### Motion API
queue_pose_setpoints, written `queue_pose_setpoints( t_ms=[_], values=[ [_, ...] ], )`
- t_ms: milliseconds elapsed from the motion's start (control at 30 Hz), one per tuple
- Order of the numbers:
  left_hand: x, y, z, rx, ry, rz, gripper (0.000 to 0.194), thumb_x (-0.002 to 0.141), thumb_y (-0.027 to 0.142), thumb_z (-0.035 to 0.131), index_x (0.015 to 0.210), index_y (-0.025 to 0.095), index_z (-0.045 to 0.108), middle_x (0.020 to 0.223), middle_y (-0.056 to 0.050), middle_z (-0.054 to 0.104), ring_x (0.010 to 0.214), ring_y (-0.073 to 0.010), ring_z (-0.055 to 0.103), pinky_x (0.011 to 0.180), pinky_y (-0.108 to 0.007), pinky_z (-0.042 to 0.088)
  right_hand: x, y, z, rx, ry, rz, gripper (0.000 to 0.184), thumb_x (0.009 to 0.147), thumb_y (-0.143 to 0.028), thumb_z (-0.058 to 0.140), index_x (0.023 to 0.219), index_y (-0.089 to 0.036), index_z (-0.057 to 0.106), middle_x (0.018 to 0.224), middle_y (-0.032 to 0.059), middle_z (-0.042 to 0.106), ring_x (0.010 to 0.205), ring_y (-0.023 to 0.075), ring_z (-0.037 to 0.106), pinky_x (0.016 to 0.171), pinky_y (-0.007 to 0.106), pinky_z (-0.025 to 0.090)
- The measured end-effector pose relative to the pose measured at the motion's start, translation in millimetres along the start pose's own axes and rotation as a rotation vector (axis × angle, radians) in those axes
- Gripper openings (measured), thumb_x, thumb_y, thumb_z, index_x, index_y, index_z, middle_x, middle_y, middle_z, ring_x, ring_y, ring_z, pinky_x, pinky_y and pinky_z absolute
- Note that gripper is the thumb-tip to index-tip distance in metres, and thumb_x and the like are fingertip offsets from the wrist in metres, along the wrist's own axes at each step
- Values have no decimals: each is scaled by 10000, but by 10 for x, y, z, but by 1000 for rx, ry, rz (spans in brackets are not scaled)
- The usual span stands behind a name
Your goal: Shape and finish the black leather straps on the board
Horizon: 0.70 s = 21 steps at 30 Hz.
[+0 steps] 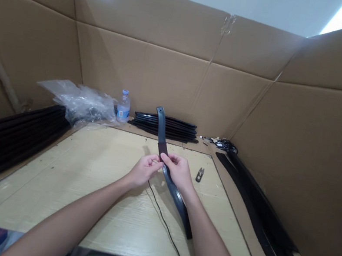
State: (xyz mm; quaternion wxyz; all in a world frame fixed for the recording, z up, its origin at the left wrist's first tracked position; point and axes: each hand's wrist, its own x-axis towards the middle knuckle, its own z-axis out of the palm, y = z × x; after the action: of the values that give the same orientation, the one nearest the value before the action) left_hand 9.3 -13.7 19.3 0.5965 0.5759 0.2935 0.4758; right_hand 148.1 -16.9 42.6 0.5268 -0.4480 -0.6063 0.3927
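A long, curved, glossy black strip (175,195) runs slantwise over the table, with a hole near its far tip. A dark brown band (162,147) wraps round it just beyond my fingers. My right hand (179,172) is closed round the strip, its thumb pressed at the band's near end. My left hand (145,170) pinches at the strip's left edge, fingertips close to the right thumb. From beneath the left hand a thin black cord (162,217) trails down over the table's front edge; it seems held in that pinch, though the fingers partly hide it.
Small thread snips (199,175) lie right of my hands. Stacked black strips (164,127) and a water bottle (123,106) stand at the back, beside clear plastic bags (86,102). More dark strips (6,139) lie left, and flat black strips (250,204) right. Cardboard walls (142,65) enclose the table.
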Motion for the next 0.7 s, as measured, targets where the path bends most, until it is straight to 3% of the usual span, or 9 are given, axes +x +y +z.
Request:
queue_pose_setpoints(
  t_ms=[400, 567, 700],
  values=[
    [5, -12, 3, 5, 4, 3, 329, 742, 409, 638, 649, 157, 448, 463, 96, 289, 381, -27, 208, 401, -197, 102, -13, -13, -38, 124, -46, 138, 333, 649, -454, 705, 692, -138, 610, 620, 1, 593, 550, 115, 503, 508, 214, 389],
    [30, 2, -73, -26, 34, 13, 294, 753, 431, 617, 787, 154, 525, 446, 93, 347, 351, -33, 227, 383, -196, 108, -70, -52, -115, 270, -281, 372, 421, 810, -556, 481, 911, -161, 585, 621, 28, 630, 491, 148, 570, 474, 257, 456],
    [52, 10, -168, -47, 69, 23, 285, 743, 419, 635, 765, 156, 528, 439, 103, 310, 351, -29, 199, 377, -194, 98, -90, -45, -162, 358, -413, 534, 403, 857, -463, 462, 846, -96, 626, 568, 43, 588, 441, 107, 517, 412, 203, 406]
  ],
)
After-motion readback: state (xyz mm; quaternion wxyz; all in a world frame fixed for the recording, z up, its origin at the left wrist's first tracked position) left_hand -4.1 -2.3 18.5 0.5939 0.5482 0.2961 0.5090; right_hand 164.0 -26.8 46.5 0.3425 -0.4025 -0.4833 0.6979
